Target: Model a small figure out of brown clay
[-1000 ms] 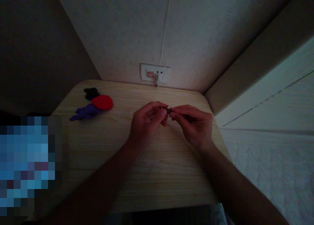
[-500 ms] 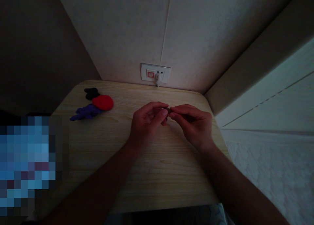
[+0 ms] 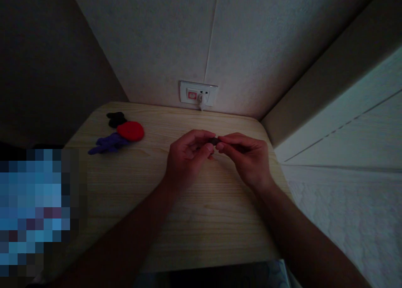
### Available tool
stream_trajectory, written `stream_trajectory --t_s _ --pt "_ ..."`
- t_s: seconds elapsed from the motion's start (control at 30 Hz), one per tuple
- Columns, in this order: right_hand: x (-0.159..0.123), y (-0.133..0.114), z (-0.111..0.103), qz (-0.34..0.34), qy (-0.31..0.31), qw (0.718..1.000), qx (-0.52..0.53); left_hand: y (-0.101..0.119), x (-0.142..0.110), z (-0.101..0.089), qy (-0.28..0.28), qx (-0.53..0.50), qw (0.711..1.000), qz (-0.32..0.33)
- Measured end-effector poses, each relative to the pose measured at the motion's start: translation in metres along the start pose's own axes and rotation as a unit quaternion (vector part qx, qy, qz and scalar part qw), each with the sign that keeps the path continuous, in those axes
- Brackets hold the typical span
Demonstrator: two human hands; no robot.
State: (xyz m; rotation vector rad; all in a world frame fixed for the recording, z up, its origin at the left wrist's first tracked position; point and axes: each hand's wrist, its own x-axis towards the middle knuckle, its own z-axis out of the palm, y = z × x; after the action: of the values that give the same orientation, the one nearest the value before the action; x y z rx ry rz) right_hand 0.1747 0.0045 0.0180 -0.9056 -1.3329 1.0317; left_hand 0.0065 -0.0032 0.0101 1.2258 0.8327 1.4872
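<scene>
Dark lump (image 3: 214,141), pinched by left hand (image 3: 186,157) and right hand (image 3: 249,159), could, I judge remotely, drop to the table (image 3: 201,225) beneath them if both slacken.

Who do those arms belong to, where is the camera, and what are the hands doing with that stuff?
There's no robot here: it's a person working with two bare hands. The camera is worn on that person's head and looks forward and down, so you see roughly what they see.

The left hand and the right hand come together over a wood-patterned table, pinching a small dark piece between them. It's too small and dim to tell what it is.

Toward the left of the table, close together, lie a flat red piece, a lumpy purple piece and a black piece. On the wall behind is a socket plate.
</scene>
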Motion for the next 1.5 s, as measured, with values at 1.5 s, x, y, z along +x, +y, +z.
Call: stream_trajectory --t_s 1.5 --pt "0.002 0.007 0.001 0.106 -0.082 0.984 0.114 -0.001 0.006 0.000 -0.020 -0.071 0.995 -0.069"
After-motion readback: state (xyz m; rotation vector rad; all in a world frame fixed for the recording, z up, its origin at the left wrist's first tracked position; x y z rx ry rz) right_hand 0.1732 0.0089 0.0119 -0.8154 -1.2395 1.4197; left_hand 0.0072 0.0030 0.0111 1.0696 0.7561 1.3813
